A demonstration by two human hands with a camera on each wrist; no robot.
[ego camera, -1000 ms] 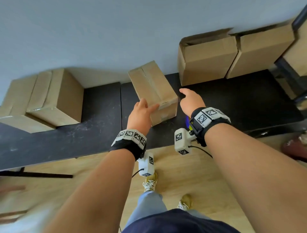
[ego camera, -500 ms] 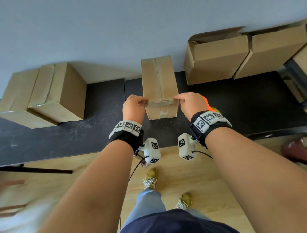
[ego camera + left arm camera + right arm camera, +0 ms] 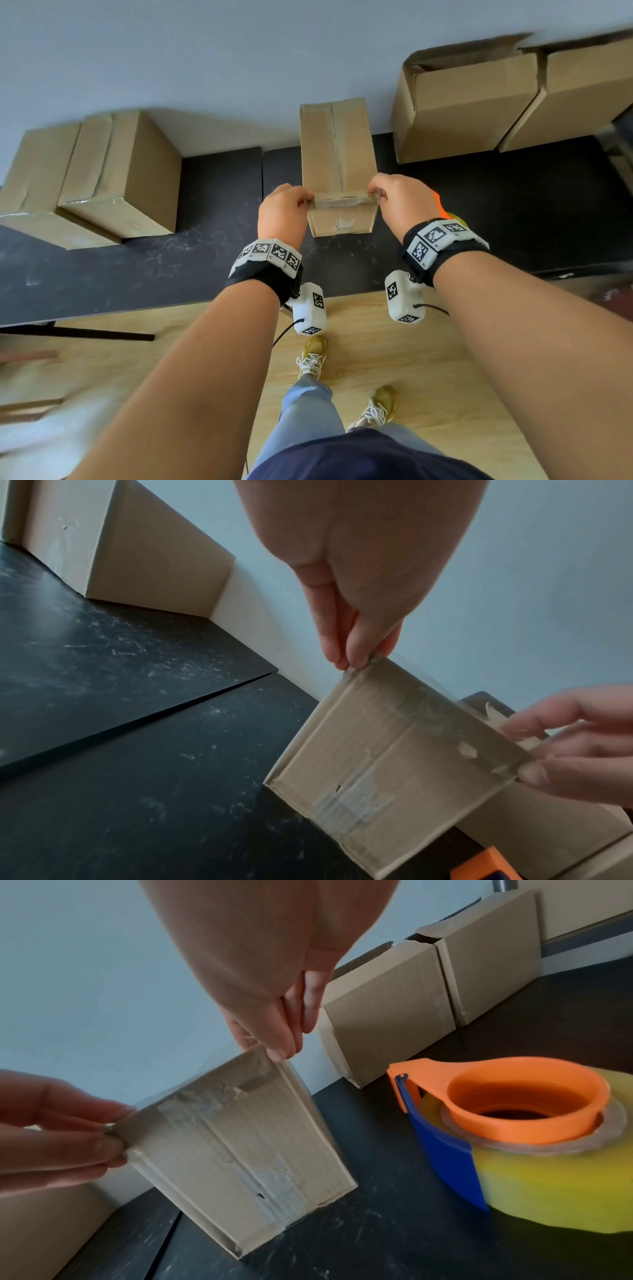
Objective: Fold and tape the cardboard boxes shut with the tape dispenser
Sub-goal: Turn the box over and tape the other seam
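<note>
A small closed cardboard box (image 3: 337,154) stands mid-table, its long side running away from me. A strip of clear tape (image 3: 342,200) lies stretched across its near top edge. My left hand (image 3: 286,212) pinches the strip's left end at the box corner (image 3: 356,661), and my right hand (image 3: 399,202) pinches the right end (image 3: 274,1047). More clear tape shows low on the box's near face (image 3: 270,1185). The orange and blue tape dispenser (image 3: 514,1123), with its yellow roll, rests on the table right of the box, mostly hidden behind my right wrist in the head view.
Two closed boxes (image 3: 102,185) sit at the left on the black table (image 3: 205,260). Two larger boxes (image 3: 462,102) with raised flaps stand against the wall at the back right. The table's front edge lies under my wrists, with wooden floor below.
The box has been turned from a skewed position to square with me. Both hands went from lying open beside it to pinching the tape at its near top edge; little has moved over the last half second.
</note>
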